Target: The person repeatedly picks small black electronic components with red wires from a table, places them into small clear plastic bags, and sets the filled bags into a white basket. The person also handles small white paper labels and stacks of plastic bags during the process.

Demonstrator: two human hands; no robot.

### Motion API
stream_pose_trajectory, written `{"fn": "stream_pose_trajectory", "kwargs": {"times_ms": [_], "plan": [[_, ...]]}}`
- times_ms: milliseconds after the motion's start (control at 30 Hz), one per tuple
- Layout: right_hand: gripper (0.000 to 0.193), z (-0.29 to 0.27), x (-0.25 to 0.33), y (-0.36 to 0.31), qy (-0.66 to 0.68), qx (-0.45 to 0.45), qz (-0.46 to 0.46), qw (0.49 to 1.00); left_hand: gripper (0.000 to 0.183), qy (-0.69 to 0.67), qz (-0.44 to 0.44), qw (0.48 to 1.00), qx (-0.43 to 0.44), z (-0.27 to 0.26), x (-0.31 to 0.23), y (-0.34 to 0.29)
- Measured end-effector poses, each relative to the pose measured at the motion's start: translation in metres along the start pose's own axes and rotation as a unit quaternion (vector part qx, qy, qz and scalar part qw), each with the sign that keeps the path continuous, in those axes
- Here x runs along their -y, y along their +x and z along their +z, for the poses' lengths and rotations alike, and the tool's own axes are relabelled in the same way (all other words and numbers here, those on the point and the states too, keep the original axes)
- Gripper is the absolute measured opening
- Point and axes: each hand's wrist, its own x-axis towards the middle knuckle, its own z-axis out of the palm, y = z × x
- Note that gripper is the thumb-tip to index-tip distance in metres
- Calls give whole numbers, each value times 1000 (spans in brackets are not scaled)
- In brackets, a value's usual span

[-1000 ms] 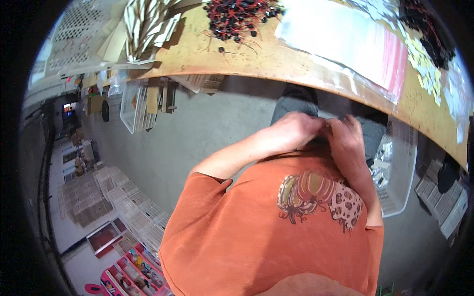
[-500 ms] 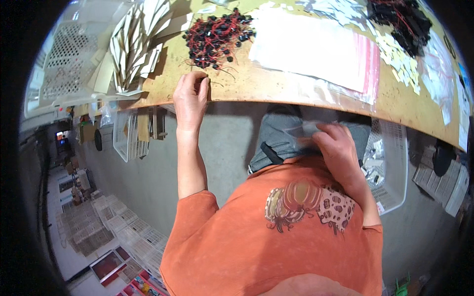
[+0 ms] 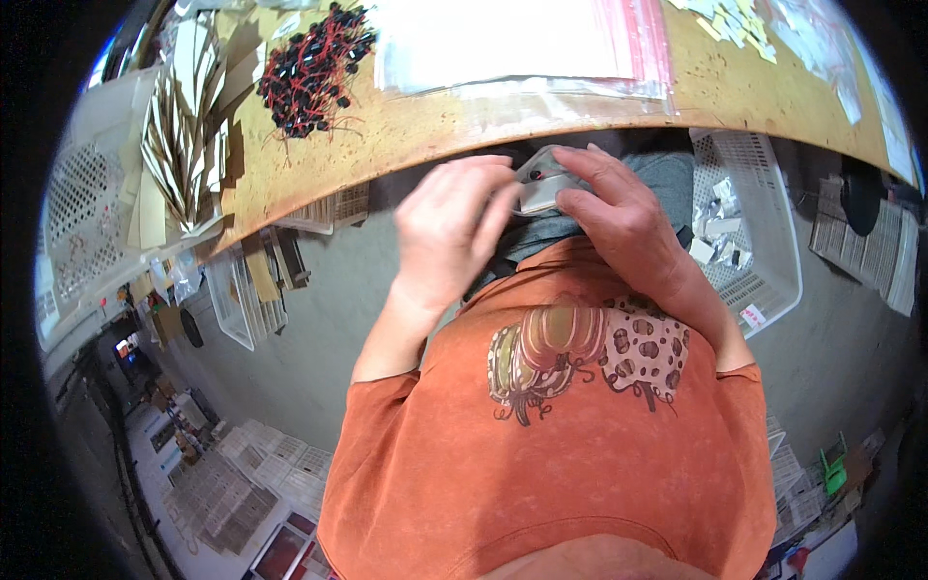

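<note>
Over my lap, my right hand pinches a small clear plastic bag by its upper right side. A pale flat piece and a small black part with a bit of red show within the bag's outline. My left hand is at the bag's left edge, its fingers bent and smeared by motion; whether they hold anything is hidden. On the table, beyond my left hand, lies a heap of small black parts with red wires.
The wooden table curves ahead, bearing stacked clear bags with red edges, upright card pieces and yellowish slips. At left stands a white perforated basket. Right of my legs, a white crate holds packed pieces.
My left hand has come back from beside the heap of wired parts to the bag over my lap. The bag and right hand now show more clearly, and the view has shifted.
</note>
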Motion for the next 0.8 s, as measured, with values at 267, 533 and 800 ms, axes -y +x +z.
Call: {"fn": "stream_pose_trajectory", "kwargs": {"times_ms": [267, 533, 800], "plan": [[6, 10, -15, -16, -22, -4, 17, 1000, 8, 12, -64, 994, -85, -46, 44, 59], [8, 14, -19, -31, -2, -12, 37, 999, 19, 102, -80, 990, 48, -35, 149, 193], [8, 14, -31, -45, 15, -30, 65, 997, 18, 140, -101, 970, 173, -12, 196, 246]]}}
